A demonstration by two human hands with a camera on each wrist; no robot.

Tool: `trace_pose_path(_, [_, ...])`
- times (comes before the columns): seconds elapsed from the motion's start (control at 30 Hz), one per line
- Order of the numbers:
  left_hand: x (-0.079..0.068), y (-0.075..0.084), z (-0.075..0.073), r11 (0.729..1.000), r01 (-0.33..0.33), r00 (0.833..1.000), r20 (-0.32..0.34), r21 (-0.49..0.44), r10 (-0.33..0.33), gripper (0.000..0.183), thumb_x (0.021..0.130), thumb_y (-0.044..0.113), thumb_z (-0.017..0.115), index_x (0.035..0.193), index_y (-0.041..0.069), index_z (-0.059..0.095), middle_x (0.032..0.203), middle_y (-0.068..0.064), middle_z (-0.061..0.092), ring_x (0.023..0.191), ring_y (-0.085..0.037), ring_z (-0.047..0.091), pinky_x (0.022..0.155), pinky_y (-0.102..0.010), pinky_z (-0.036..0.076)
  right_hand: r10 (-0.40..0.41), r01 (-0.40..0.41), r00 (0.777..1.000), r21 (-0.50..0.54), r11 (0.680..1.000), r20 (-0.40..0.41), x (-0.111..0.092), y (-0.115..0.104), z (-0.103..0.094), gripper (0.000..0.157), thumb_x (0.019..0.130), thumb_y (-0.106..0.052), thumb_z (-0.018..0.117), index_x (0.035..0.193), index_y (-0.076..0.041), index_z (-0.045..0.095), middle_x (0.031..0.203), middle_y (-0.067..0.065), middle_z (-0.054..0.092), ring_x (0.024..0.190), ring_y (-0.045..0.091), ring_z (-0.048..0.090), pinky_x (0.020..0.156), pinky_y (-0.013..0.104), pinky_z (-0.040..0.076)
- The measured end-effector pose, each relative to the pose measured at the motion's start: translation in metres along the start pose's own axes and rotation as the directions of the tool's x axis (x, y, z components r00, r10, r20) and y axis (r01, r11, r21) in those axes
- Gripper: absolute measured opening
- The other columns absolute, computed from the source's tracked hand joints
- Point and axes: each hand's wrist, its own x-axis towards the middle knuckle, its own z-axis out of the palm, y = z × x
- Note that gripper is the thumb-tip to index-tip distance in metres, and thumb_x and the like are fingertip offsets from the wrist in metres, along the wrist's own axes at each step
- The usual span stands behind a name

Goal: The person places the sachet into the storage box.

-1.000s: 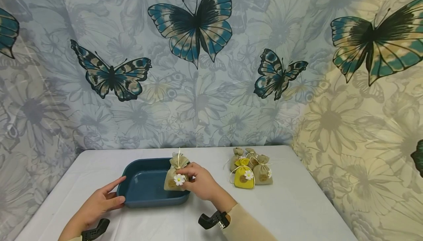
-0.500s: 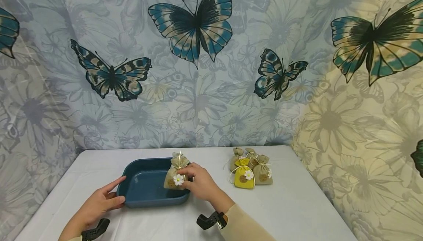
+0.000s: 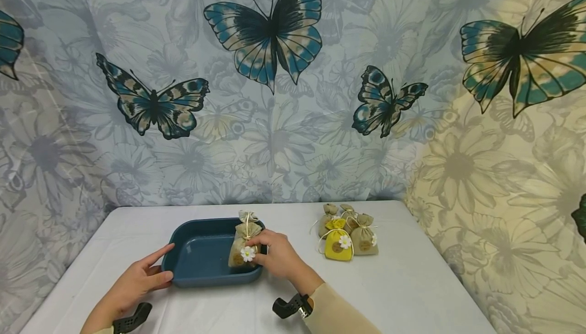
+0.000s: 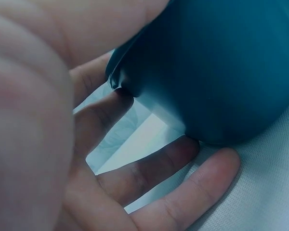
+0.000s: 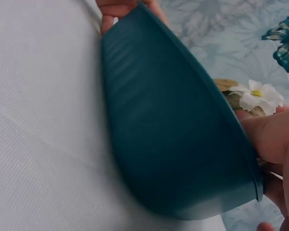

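A beige drawstring pouch (image 3: pixel 239 247) with a white flower stands at the right end of the blue tray (image 3: pixel 201 283), its lower part inside the rim. My right hand (image 3: pixel 276 255) pinches this pouch near the flower between thumb and fingers. In the right wrist view the white flower (image 5: pixel 257 96) shows above the tray's edge, while most of the pouch is hidden. My left hand (image 3: pixel 144 275) touches the tray's left end with spread, fairly straight fingers. The left wrist view has these fingertips (image 4: pixel 221 166) against the tray's outer wall and the cloth.
Right of the tray, a yellow pouch (image 3: pixel 334 250) with a white flower stands before several beige pouches (image 3: pixel 364 237). White cloth (image 3: pixel 403 293) covers the table. A butterfly-patterned backdrop (image 3: pixel 274 161) hangs behind it.
The beige pouch has sunk slightly lower into the tray's right end and stands more upright, still held by my right hand. My left hand and the tray stay put.
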Motion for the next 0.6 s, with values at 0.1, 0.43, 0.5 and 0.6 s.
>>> trace_pose_path(0.1, [0.0003, -0.0007, -0.0005, 1.000, -0.005, 1.000, 0.002, 0.005, 0.005, 0.078, 0.099, 0.013, 0.065, 0.160, 0.004, 0.016, 0.159, -0.034, 0.003, 0.130, -0.044, 0.045, 0.088, -0.045, 0.055, -0.013, 0.012, 1.000, -0.048, 0.999, -0.010, 0.0002, 0.0026, 0.0008, 0.032, 0.081, -0.012, 0.083, 0.109, -0.026, 0.076, 0.103, -0.019, 0.062, 0.104, 0.005, 0.057, 0.099, 0.043, 0.038])
trace_pose_path(0.43, [-0.0006, -0.0004, 0.0000, 1.000, -0.007, 1.000, 0.018, -0.005, 0.007, 0.078, 0.100, 0.012, 0.064, 0.160, 0.003, 0.014, 0.159, -0.033, 0.001, 0.128, -0.033, 0.048, 0.089, -0.045, 0.055, -0.029, 0.028, 0.999, -0.092, 0.995, -0.018, -0.0005, 0.0089, 0.0027, 0.026, 0.082, -0.016, 0.082, 0.105, -0.028, 0.076, 0.109, -0.019, 0.063, 0.112, 0.007, 0.055, 0.100, 0.049, 0.032])
trace_pose_path(0.5, [-0.0011, -0.0001, -0.0008, 1.000, -0.010, 1.000, 0.023, -0.002, 0.010, 0.078, 0.100, 0.012, 0.063, 0.160, 0.003, 0.013, 0.158, -0.035, 0.003, 0.122, -0.029, 0.055, 0.089, -0.045, 0.055, -0.041, 0.039, 0.999, -0.102, 0.994, -0.015, -0.0002, 0.0094, 0.0030, 0.021, 0.083, -0.018, 0.081, 0.102, -0.026, 0.076, 0.110, -0.018, 0.062, 0.113, 0.008, 0.055, 0.099, 0.048, 0.031])
trace_pose_path(0.6, [-0.0013, 0.0004, -0.0011, 1.000, -0.015, 1.000, 0.022, 0.007, 0.015, 0.078, 0.100, 0.012, 0.063, 0.159, 0.002, 0.014, 0.158, -0.036, 0.004, 0.121, -0.028, 0.057, 0.088, -0.045, 0.056, -0.053, 0.052, 0.998, -0.114, 0.992, -0.013, 0.0000, 0.0098, 0.0033, 0.016, 0.084, -0.019, 0.080, 0.098, -0.024, 0.075, 0.109, -0.017, 0.061, 0.112, 0.008, 0.054, 0.098, 0.048, 0.031])
